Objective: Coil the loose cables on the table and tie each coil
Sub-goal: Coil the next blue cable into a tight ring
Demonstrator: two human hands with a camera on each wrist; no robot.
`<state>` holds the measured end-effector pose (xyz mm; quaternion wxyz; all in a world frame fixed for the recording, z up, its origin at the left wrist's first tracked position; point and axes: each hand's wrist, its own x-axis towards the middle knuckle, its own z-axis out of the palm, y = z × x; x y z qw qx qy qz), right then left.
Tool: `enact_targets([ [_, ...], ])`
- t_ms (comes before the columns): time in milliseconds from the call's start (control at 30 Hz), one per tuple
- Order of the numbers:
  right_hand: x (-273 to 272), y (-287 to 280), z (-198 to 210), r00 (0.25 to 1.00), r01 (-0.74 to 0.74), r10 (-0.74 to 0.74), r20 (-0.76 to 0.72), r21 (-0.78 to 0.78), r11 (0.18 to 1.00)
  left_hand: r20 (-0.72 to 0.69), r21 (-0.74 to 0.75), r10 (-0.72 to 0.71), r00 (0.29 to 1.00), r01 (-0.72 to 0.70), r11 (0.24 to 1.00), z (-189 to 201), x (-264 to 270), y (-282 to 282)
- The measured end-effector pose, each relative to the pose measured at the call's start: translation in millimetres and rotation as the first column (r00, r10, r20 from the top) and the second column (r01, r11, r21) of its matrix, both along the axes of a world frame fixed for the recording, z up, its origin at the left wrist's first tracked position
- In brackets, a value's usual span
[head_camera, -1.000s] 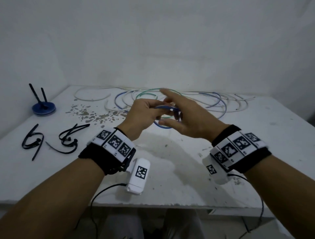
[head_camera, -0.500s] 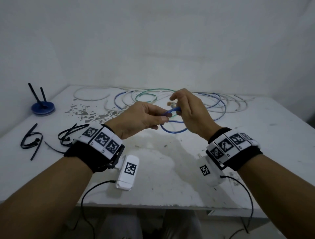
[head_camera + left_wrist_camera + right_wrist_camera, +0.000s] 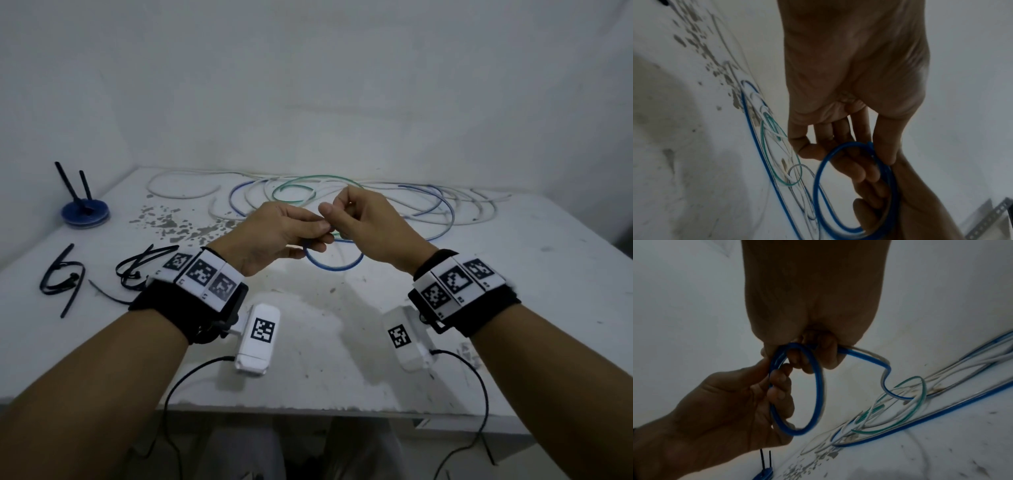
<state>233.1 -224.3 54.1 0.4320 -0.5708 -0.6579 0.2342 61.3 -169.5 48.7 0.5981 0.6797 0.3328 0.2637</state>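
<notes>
Both hands up over the table's (image 3: 513,274) middle, fingertips meeting. Left hand (image 3: 274,236) has fingers and thumb curled round one side of a small blue coil (image 3: 334,267); in the right wrist view the fingers (image 3: 777,386) wrap the coil's (image 3: 816,386) left arc, thumb on the outside. Right hand (image 3: 370,226) is curled too, pinching the blue cable at the top of the coil; its fingers (image 3: 807,358) poke through the loop. The left wrist view shows the coil (image 3: 838,178) as about two turns, with the right hand's fingers (image 3: 859,172) behind it and the left thumb (image 3: 890,138) on its edge. The coil hangs clear of the table, below the hands.

From the right hand the blue cable's tail (image 3: 879,363) drops in a wave to the tabletop and runs into the loose pile along the far edge: blue cable (image 3: 442,222), green cable (image 3: 301,188), white cables (image 3: 185,192), all overlapping, uncoiled. Green loop (image 3: 900,410) lies over the blue and white runs.

Near the left edge: black ties (image 3: 61,281), a second bunch (image 3: 137,267) just right of them, partly behind the left wristband. Far left corner: blue spool (image 3: 85,212) with two black sticks upright in it. Grey flaked patch (image 3: 171,222) on the table between the spool and the cables.
</notes>
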Motion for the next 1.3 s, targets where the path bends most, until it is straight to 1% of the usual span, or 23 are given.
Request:
enact_targets([
  [100, 5.2, -4.4, -0.1, 0.995, -0.086, 0.082, -0.049, -0.100, 0.991, -0.030, -0.089, 0.022, 0.999, -0.024, 0.996, 1.5, -2.9, 2.7],
  [167, 8.9, -6.4, 0.0, 0.984, -0.155, 0.138, -0.114, -0.157, 0.975, -0.057, -0.113, 0.043, 0.997, -0.049, 0.992, 1.0, -4.4, 4.6],
  [233, 11.5, -7.0, 2.7, 0.981, -0.176, 0.159, -0.112, -0.167, 0.970, -0.069, -0.117, 0.038, 0.997, -0.046, 0.992, -0.7, -5.3, 4.6],
  [267, 12.1, -6.7, 4.6, 0.985, -0.168, 0.159, -0.072, -0.155, 0.974, -0.069, -0.111, 0.033, 0.997, -0.041, 0.993, -2.1, -5.5, 4.7],
  [367, 11.6, -5.3, 6.3, 0.981, -0.120, 0.131, 0.140, -0.085, 0.989, -0.017, -0.098, 0.050, 0.999, -0.052, 0.994, -5.3, -3.6, 3.8],
  [400, 11.6, -4.7, 5.0, 0.976, -0.110, 0.119, 0.182, -0.057, 0.992, 0.013, -0.098, 0.058, 0.998, -0.056, 0.994, -6.1, -3.0, 3.4],
  [433, 11.1, -4.8, 4.0, 0.976, -0.103, 0.105, 0.190, -0.020, 0.994, 0.038, -0.093, 0.065, 0.997, -0.061, 0.994, -6.2, -2.6, 2.7],
  [467, 11.2, -5.0, 2.7, 0.980, -0.095, 0.090, 0.177, 0.021, 0.995, 0.051, -0.071, 0.067, 0.996, -0.063, 0.995, -6.0, -2.7, 1.8],
  [533, 13.8, -5.5, 1.0, 0.990, -0.067, 0.057, 0.131, 0.069, 0.995, 0.003, 0.064, 0.058, 0.998, -0.058, 0.996, -4.9, -4.4, 2.1],
  [633, 16.7, -7.0, 1.7, 0.997, -0.034, 0.030, 0.077, 0.045, 0.998, -0.139, 0.267, 0.023, 0.990, 0.015, 0.964, -0.5, -4.1, 1.2],
  [733, 15.5, -6.1, 7.3, 0.998, -0.027, 0.026, 0.053, 0.024, 0.999, -0.215, 0.419, 0.080, 0.973, 0.018, 0.908, 5.5, 1.7, -1.0],
  [800, 16.3, -4.6, 12.5, 0.999, -0.032, 0.032, 0.030, 0.014, 0.999, -0.213, 0.450, 0.100, 0.972, 0.007, 0.893, 8.7, 4.2, -0.5],
  [833, 19.1, -3.1, 14.2, 0.998, -0.036, 0.036, 0.046, 0.002, 0.999, -0.217, 0.455, 0.106, 0.970, 0.005, 0.890, 9.3, 4.8, 0.1],
  [900, 25.8, -1.4, 15.9, 0.991, -0.048, 0.050, 0.123, -0.025, 0.999, -0.237, 0.466, 0.126, 0.963, -0.001, 0.885, 7.2, 5.8, 1.4],
  [967, 33.2, -2.1, 17.1, 0.989, -0.041, 0.044, 0.138, -0.025, 0.999, -0.239, 0.470, 0.151, 0.959, -0.022, 0.882, 4.1, 6.3, 1.8],
  [1167, 75.0, -20.4, 22.3, 0.994, 0.054, -0.056, 0.090, 0.033, 0.998, -0.243, 0.504, 0.245, 0.939, -0.094, 0.858, -0.2, -12.8, 11.6],
  [1233, 88.8, -26.8, 21.7, 0.991, 0.085, -0.090, 0.102, 0.054, 0.995, -0.240, 0.530, 0.266, 0.934, -0.103, 0.842, -0.9, -19.1, 14.5],
  [1300, 93.8, -30.1, 16.0, 0.986, 0.095, -0.100, 0.135, 0.044, 0.995, -0.204, 0.526, 0.279, 0.938, -0.135, 0.840, -1.0, -21.6, 16.4],
])
